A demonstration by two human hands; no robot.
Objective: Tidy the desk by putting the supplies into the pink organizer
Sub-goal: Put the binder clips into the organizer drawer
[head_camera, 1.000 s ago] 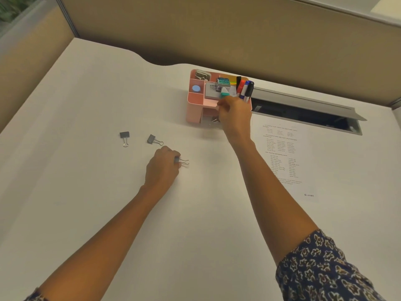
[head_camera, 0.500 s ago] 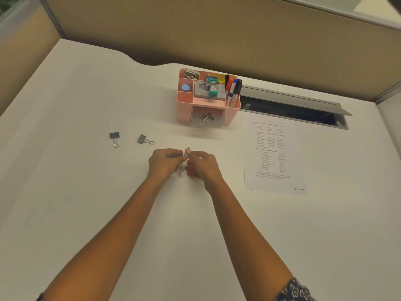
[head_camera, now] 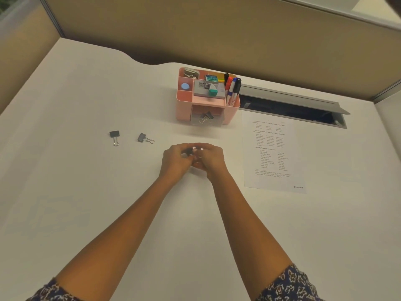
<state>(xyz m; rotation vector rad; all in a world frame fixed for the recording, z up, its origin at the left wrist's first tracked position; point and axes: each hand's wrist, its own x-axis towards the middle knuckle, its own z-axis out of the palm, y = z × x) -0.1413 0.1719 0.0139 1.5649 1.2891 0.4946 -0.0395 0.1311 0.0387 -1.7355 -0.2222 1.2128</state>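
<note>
We see the pink organizer (head_camera: 184,105) holding markers (head_camera: 232,88), a stamp (head_camera: 212,90) and a binder clip (head_camera: 206,117) in its clear drawer | 2 loose binder clips (head_camera: 114,135) (head_camera: 144,139) lie on the tabletop (head_camera: 86,192), left of our hands | left hand (head_camera: 175,161) and right hand (head_camera: 211,158) meet, fingers curled around a small black clip (head_camera: 189,151), mostly hidden.

"E-mail" is read at the sheet's (head_camera: 271,153) lower right corner (its other lines are too small); "com…" is made out on the grey box (head_camera: 202,90).

Dim warm light, wide-angle edge distortion
</note>
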